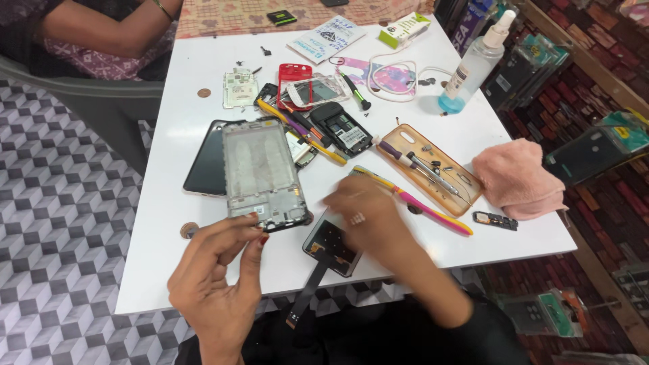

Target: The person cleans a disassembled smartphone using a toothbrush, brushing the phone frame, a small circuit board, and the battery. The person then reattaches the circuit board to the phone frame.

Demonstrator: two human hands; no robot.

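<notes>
A person sits at a white desk (169, 223) with phone parts all over it. The left hand (216, 277) holds the near end of a grey phone frame (263, 174). Its fingers (251, 223) are curled on the bottom edge of the frame, and the thumb is pressed there too.

The phone frame lies flat near the middle of the desk. A dark phone screen (206, 162) lies just left of the frame and partly under it.

The right hand (368, 216) is to the right of the frame. It is blurry, so I cannot tell if its fingers are closed or loose. It is over a black screen part (331, 247) that lies right of the frame, by the near edge of the desk. A thin black strip (307, 290) hangs from that part over the edge. A pink and yellow tool (433, 206) runs out from under the right hand, away from the frame.

Further right of the frame is a clear brown phone case (433, 169) with a screwdriver (416, 164) in it. A pink cloth (517, 179) lies beyond the case. Behind the frame are a red phone case (294, 74) and a small black phone (341, 128). A spray bottle (473, 67) with blue liquid stands far behind and to the right of the frame. Another person's arm (108, 30) rests past the far left corner of the desk.
</notes>
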